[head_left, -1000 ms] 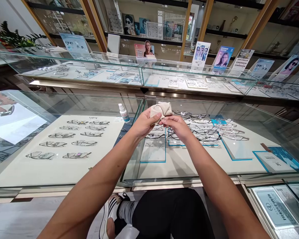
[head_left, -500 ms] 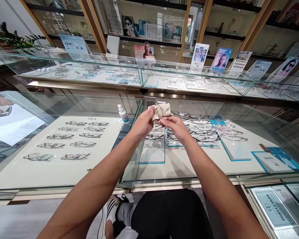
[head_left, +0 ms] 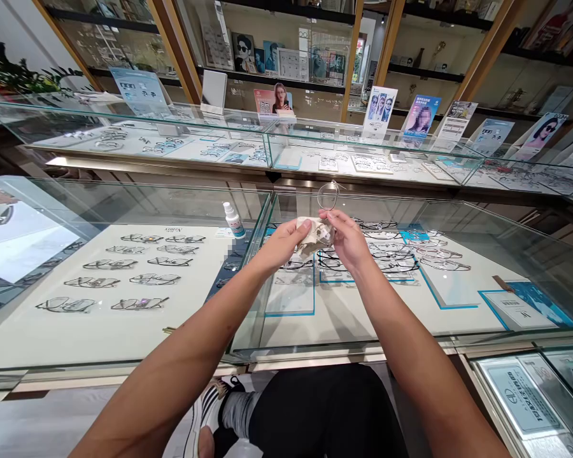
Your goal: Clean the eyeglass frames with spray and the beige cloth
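My left hand is closed on a crumpled beige cloth, thumb on top. A pair of thin-rimmed glasses stands tilted above the glass display case; one round lens sticks up past my fingers, and its other lens lies against the cloth. My right hand pinches the glasses near the middle of the frame with thumb and forefinger. Whether the cloth wraps both faces of the lower lens is hidden.
A white spray bottle stands left of my hands. Below lie rows of eyeglasses under the case glass. Farther back is a second display case with upright leaflets. My legs are close to the case front.
The glasses have been turned, so one lens now rises above my hands. My right hand has shifted from the cloth's lower edge to the frame. The cloth has moved lower.
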Motion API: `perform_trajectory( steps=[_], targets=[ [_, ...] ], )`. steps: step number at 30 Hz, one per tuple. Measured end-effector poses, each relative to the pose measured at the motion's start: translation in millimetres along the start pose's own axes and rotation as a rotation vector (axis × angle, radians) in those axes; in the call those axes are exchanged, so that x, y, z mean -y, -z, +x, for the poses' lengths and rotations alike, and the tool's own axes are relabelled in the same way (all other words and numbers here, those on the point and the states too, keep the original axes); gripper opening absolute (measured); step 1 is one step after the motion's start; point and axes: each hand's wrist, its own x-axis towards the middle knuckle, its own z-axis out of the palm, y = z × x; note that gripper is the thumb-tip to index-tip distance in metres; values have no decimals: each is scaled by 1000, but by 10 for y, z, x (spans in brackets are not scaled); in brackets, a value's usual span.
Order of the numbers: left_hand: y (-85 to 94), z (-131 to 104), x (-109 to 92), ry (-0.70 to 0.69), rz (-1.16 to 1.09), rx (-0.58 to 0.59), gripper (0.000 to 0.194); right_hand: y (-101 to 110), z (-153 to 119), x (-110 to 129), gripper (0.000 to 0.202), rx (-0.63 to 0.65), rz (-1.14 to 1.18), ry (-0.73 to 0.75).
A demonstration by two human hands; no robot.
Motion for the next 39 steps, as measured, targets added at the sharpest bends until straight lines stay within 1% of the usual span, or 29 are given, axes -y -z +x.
perform_trajectory(
  steps=[3, 7, 9, 13, 17, 22, 27, 32, 37, 39],
  targets=[
    [-14, -17, -10, 2, -8, 36, 55, -33, -21, 21, 32, 18, 21, -40],
    [-37, -22, 1, 37, -53, 111, 55, -49, -26, -7, 32, 15, -14, -25],
    [-61, -28, 13, 63, -97, 123, 55, -53, -28, -33, 31, 32, -8, -24],
    [-111, -45, 31, 106, -155, 107, 56, -69, -41, -61, 27, 64, 23, -45],
    [-136, -54, 24, 92, -181, 89, 55, -82, -52, -62, 29, 75, 16, -59],
    [-126, -60, -5, 59, -122, 76, 52, -77, -53, -80, 36, 68, -19, -98],
    [-119, -64, -8, 50, -104, 107, 53, -67, -45, -98, 33, 42, 1, -78],
    [-139, -65, -16, 24, -87, 96, 57, -75, -43, -89, 38, 34, -39, -84],
    [-130, -60, -15, -22, -13, 63, 62, -96, -62, -49, 33, 81, -56, -74],
    [-123, -56, -10, -39, 17, 41, 63, -109, -70, -37, 29, 81, -56, -69]
  ],
)
